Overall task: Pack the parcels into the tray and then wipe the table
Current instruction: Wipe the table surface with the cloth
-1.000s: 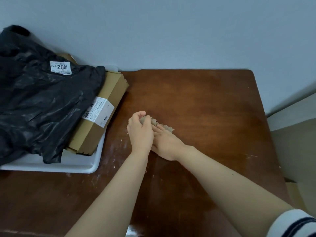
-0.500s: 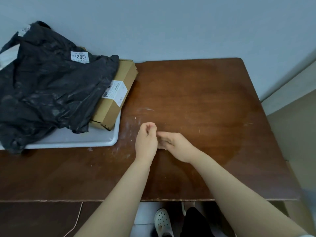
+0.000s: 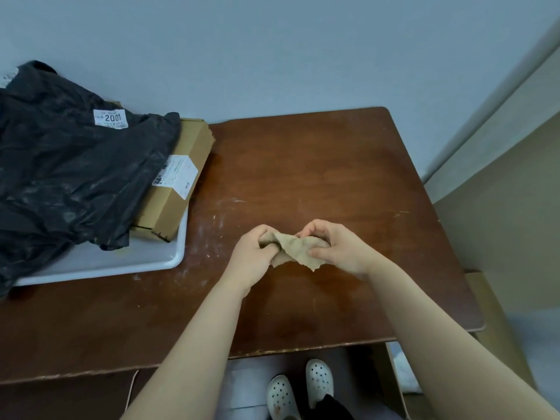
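Cloth (image 3: 298, 248): a second ago bunched small under both hands, half a second ago hidden between them; now pulled open into a crumpled sheet stretched from one hand to the other, lower corner hanging free.
Left hand (image 3: 251, 259): earlier lying over the right; now drawn clear of it, fingers curled round the cloth's left end.
Right hand (image 3: 339, 250): earlier tucked beneath the left, low against the table (image 3: 333, 165); now off to the right, thumb and fingers pinching the cloth's right end.
Gap between hands: from touching to apart, bridged by the cloth.
View: tipped downward since a second ago; table's near edge and white shoes (image 3: 319, 380) now in sight.
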